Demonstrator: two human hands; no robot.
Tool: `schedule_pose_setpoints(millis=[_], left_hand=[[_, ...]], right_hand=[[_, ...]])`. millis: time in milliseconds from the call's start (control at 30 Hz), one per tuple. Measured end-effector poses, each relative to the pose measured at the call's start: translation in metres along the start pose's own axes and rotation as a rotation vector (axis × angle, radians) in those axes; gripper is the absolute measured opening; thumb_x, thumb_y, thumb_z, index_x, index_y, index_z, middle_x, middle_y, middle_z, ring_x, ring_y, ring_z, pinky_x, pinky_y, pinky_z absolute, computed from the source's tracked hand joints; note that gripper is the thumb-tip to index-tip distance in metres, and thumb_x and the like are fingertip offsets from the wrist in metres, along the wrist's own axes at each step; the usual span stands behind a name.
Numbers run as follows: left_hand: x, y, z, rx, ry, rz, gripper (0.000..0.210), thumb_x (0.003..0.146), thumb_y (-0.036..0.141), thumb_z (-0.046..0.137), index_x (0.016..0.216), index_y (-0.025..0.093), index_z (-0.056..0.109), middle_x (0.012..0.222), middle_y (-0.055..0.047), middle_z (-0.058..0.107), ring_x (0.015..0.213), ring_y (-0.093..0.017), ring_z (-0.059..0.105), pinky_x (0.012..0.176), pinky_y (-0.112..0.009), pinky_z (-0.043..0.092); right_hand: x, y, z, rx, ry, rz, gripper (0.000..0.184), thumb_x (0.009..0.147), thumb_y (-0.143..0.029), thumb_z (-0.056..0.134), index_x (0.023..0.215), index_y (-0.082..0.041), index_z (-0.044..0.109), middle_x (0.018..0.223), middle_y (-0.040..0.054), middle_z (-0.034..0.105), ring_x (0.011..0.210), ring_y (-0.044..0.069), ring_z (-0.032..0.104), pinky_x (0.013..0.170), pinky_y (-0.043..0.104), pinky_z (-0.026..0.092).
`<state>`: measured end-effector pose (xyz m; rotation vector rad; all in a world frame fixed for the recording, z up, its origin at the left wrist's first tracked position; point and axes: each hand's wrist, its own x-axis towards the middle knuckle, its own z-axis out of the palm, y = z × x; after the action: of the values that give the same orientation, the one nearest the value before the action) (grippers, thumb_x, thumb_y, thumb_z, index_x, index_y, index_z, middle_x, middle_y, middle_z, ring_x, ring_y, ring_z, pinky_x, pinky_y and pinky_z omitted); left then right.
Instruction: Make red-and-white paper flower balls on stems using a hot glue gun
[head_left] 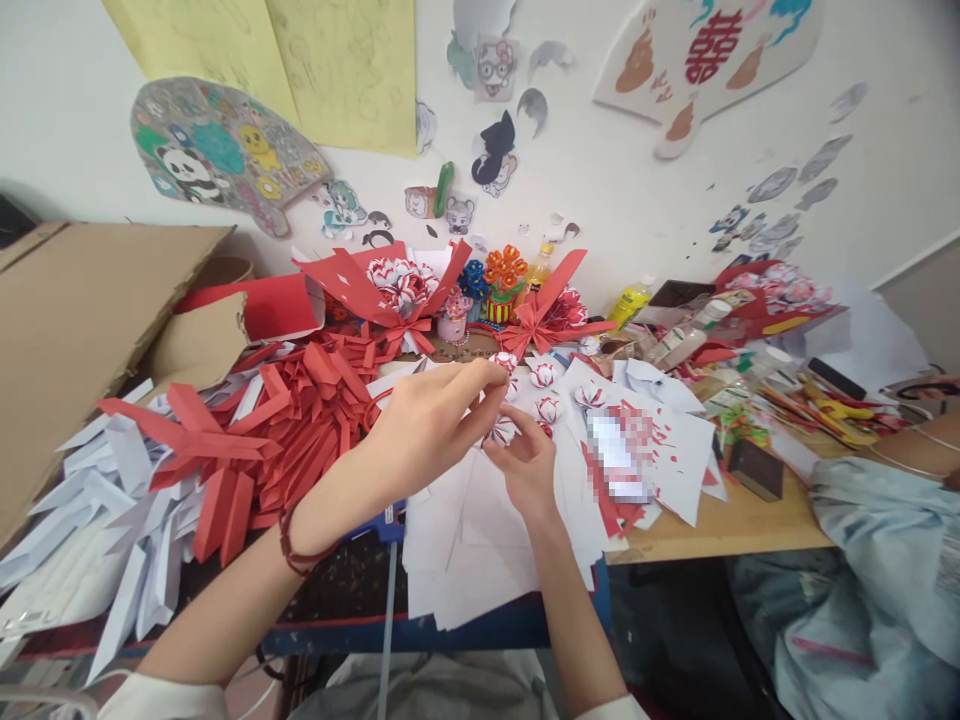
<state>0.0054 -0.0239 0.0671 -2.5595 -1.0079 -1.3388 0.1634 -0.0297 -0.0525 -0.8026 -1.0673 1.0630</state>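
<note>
My right hand (529, 462) curls its fingers and thumb around a small red-and-white paper flower (501, 432) above white sheets. My left hand (439, 415) reaches over from the left with its fingers pinched together just above that flower. What its fingertips hold, if anything, is hidden. Several more small paper flowers, one of them a rosette (548, 409), lie just beyond my hands. Under my left forearm is a blue glue gun (388, 522), partly covered, with a long glue stick (389, 610) pointing down from it. A stack of white paper (491, 570) lies beneath both hands.
Folded red paper strips (300, 440) and white ones (139, 500) pile up at left beside a cardboard box (90, 310). Wrapped paper bouquets (405, 290) stand against the wall. A blurred-out phone-like patch (619, 455) lies right. Another person's arm (911, 450) rests at far right.
</note>
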Motion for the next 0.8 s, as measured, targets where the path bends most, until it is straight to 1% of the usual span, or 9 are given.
schedule_pose_setpoints(millis=[133,233,300,367,400,467,567,700,800], left_hand=[[-0.002,0.000,-0.001,-0.030,-0.017,0.014,0.007,0.100,0.018,0.053,0.101,0.019,0.059,0.086,0.000,0.072,0.075,-0.011,0.066,0.068,-0.021,0.047],[-0.003,0.001,-0.003,-0.046,-0.055,0.014,0.011,0.101,0.020,0.053,0.109,0.018,0.061,0.099,-0.003,0.075,0.089,-0.015,0.069,0.078,-0.025,0.050],[-0.005,0.001,-0.003,-0.059,-0.104,-0.012,0.019,0.103,0.024,0.051,0.119,0.018,0.060,0.108,-0.006,0.075,0.100,-0.018,0.070,0.086,-0.029,0.051],[-0.007,0.001,-0.003,-0.059,-0.142,-0.069,0.024,0.105,0.027,0.047,0.124,0.018,0.058,0.113,-0.008,0.074,0.105,-0.020,0.068,0.090,-0.033,0.050],[-0.009,0.001,-0.002,-0.056,-0.145,-0.107,0.026,0.106,0.029,0.044,0.124,0.017,0.058,0.112,-0.008,0.073,0.106,-0.021,0.068,0.091,-0.035,0.049],[-0.013,-0.001,0.001,-0.059,-0.126,-0.189,0.029,0.107,0.031,0.040,0.122,0.016,0.059,0.110,-0.008,0.072,0.100,-0.020,0.067,0.089,-0.036,0.048],[-0.021,-0.005,0.008,-0.098,-0.111,-0.262,0.029,0.106,0.037,0.045,0.119,0.017,0.061,0.103,-0.007,0.070,0.091,-0.018,0.065,0.082,-0.033,0.047],[-0.028,-0.006,0.017,-0.138,-0.129,-0.245,0.026,0.099,0.039,0.061,0.113,0.019,0.065,0.097,-0.006,0.069,0.088,-0.019,0.065,0.075,-0.031,0.046],[-0.031,-0.003,0.022,-0.158,-0.098,-0.237,0.021,0.095,0.036,0.067,0.108,0.020,0.068,0.095,-0.005,0.070,0.085,-0.017,0.064,0.073,-0.030,0.046]], right_hand=[[-0.001,0.004,-0.002,-0.002,0.025,-0.022,0.040,0.068,-0.029,0.090,0.105,-0.027,0.076,0.108,0.0042,0.074,0.102,0.023,0.067,0.081,0.037,0.061],[-0.001,0.006,-0.004,-0.006,0.026,-0.018,0.039,0.069,-0.030,0.089,0.105,-0.028,0.076,0.109,0.0037,0.075,0.099,0.023,0.068,0.080,0.038,0.061],[-0.001,0.005,-0.004,-0.007,0.042,-0.005,0.039,0.069,-0.031,0.089,0.105,-0.028,0.076,0.109,0.0039,0.075,0.099,0.023,0.068,0.079,0.038,0.061],[-0.001,0.005,-0.005,-0.006,0.068,0.003,0.039,0.068,-0.031,0.090,0.104,-0.027,0.076,0.108,0.0049,0.075,0.100,0.023,0.068,0.079,0.037,0.061],[-0.002,0.005,-0.005,-0.005,0.078,0.001,0.039,0.067,-0.031,0.090,0.104,-0.026,0.076,0.108,0.0054,0.075,0.100,0.023,0.069,0.079,0.037,0.061],[-0.002,0.004,-0.005,0.002,0.083,-0.008,0.040,0.067,-0.031,0.090,0.105,-0.026,0.076,0.107,0.0057,0.075,0.101,0.023,0.069,0.081,0.037,0.061],[-0.001,0.003,-0.004,-0.001,0.079,-0.011,0.040,0.069,-0.031,0.090,0.106,-0.028,0.076,0.109,0.0046,0.075,0.102,0.023,0.070,0.082,0.038,0.061],[-0.001,0.000,-0.002,-0.021,0.089,-0.003,0.039,0.069,-0.032,0.089,0.105,-0.027,0.075,0.111,0.0051,0.075,0.103,0.024,0.070,0.084,0.040,0.061],[-0.002,-0.002,0.000,-0.009,0.084,0.002,0.038,0.069,-0.032,0.089,0.104,-0.026,0.075,0.109,0.0052,0.075,0.104,0.024,0.070,0.082,0.039,0.061]])
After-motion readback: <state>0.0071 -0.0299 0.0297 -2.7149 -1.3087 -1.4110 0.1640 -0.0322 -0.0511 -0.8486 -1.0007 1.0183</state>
